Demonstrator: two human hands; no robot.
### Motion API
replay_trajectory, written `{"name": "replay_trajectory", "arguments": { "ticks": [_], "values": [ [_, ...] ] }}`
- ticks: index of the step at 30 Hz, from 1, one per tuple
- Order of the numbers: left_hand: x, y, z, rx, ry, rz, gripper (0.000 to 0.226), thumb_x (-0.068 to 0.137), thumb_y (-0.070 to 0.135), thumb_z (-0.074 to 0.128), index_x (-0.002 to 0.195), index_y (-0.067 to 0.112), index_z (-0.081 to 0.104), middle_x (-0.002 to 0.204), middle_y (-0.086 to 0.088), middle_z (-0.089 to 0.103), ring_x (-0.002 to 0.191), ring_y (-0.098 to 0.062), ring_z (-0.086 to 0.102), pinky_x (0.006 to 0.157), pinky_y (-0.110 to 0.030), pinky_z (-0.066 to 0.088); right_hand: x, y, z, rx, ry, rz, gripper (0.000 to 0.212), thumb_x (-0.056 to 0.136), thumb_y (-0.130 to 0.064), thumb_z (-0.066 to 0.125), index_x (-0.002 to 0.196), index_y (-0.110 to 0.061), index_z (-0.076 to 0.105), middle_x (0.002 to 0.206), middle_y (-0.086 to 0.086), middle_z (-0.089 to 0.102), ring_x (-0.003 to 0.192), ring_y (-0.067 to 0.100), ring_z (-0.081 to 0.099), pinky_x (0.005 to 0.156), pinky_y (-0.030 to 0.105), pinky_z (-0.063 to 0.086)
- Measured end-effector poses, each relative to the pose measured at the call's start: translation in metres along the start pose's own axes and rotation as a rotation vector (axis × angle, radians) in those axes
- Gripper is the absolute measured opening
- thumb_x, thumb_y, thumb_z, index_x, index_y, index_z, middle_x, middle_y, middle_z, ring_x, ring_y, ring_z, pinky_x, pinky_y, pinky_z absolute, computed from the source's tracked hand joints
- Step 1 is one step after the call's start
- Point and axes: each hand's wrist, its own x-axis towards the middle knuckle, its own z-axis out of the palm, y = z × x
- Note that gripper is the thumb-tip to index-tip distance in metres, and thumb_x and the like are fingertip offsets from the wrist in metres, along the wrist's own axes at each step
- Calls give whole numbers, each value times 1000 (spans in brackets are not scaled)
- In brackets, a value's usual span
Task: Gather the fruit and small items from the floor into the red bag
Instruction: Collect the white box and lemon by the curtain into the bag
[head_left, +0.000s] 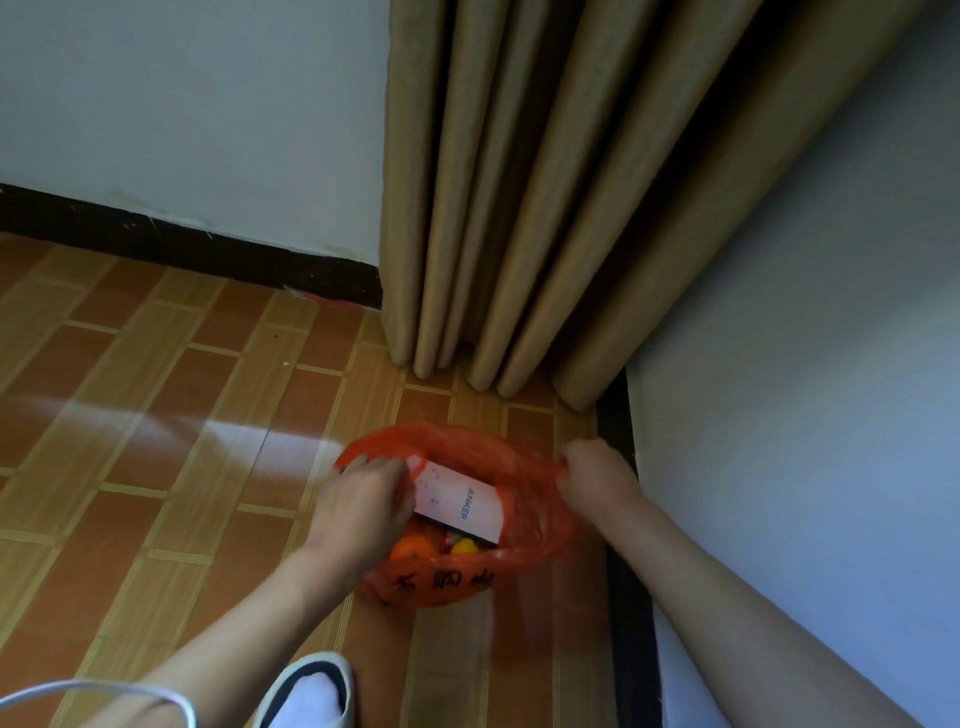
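We see the red bag (457, 577) sitting on the brown tiled floor (156, 415), close to the corner where the tan curtain (519, 208) hangs down beside the pale wall (805, 364). Our right hand (597, 475) has its fingers curled round the bag's right edge, pinching the thin plastic and pulling the mouth open toward the dark skirting board (623, 519). Our left hand (363, 506) reaches into the mouth from the left side and grips one end of a white box (460, 504) printed with ANKER; the box lies tilted across the opening, its other end resting inside the bag. Beneath the box, within the bag, lie an orange fruit (413, 548) and, just beside it, a smaller yellow fruit (465, 546). Black characters run across the bag's near side. At the lower edge, a white slipper (311, 691) stands on the floor, and a white cable (104, 691) curves across the left forearm.
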Motion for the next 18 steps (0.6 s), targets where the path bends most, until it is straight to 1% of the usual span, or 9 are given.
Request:
{"name": "replay_trajectory", "arguments": {
  "ticks": [2,4,7,9,11,12,14,16,18],
  "values": [
    [7,19,-22,-129,82,9,12,97,34,60,86,31,55,76,13,54,71,-11,52,63,-34,47,-6,-9,-26,106,86,34,23,90,-22,59,67,-18,60,69,1,63,68,24,64,59,37,51],
    [13,33,-43,-234,137,16,8,98,34,60,93,28,58,74,12,57,66,-9,55,59,-34,49,-20,-16,-49,288,130,69,25,88,-29,62,65,-20,63,62,0,66,63,21,66,59,37,56],
    [18,48,-68,-343,244,51,11,100,35,62,104,25,62,81,11,65,71,-10,64,60,-39,55,-46,-23,-81,565,221,47,26,94,-30,66,70,-21,68,58,2,68,56,18,68,62,40,60],
    [18,57,-83,-407,348,116,12,102,34,61,103,23,64,81,11,65,70,-8,64,59,-37,56,-63,-28,-99,690,364,-43,25,99,-30,66,76,-21,68,63,3,67,60,17,66,62,37,57],
    [17,64,-98,-476,468,174,11,102,30,60,101,19,63,78,11,61,67,-6,61,55,-30,51,-75,-32,-111,755,536,-149,20,102,-28,65,83,-22,64,68,1,62,64,13,61,59,26,49],
    [16,66,-102,-491,513,196,11,101,28,60,100,17,63,77,11,60,66,-6,60,54,-27,49,-76,-33,-112,758,581,-178,18,102,-27,64,85,-22,63,69,-1,61,64,11,59,57,23,46],
    [16,65,-106,-471,517,204,13,101,29,60,100,17,63,77,10,60,66,-7,59,54,-26,48,-70,-32,-103,722,559,-166,14,102,-28,64,89,-24,62,71,-3,61,65,9,57,56,23,44],
    [16,59,-100,-428,435,161,13,102,34,62,100,22,63,79,13,61,69,-5,61,54,-27,49,-59,-25,-85,596,464,-85,14,98,-38,68,101,-25,62,89,-7,61,76,6,58,65,24,45],
    [13,53,-89,-363,358,114,9,99,36,65,97,27,63,76,19,58,67,0,58,53,-23,45,-49,-14,-69,434,363,5,42,91,-47,73,123,-24,61,115,-6,55,102,11,58,83,26,48]
  ]
}}
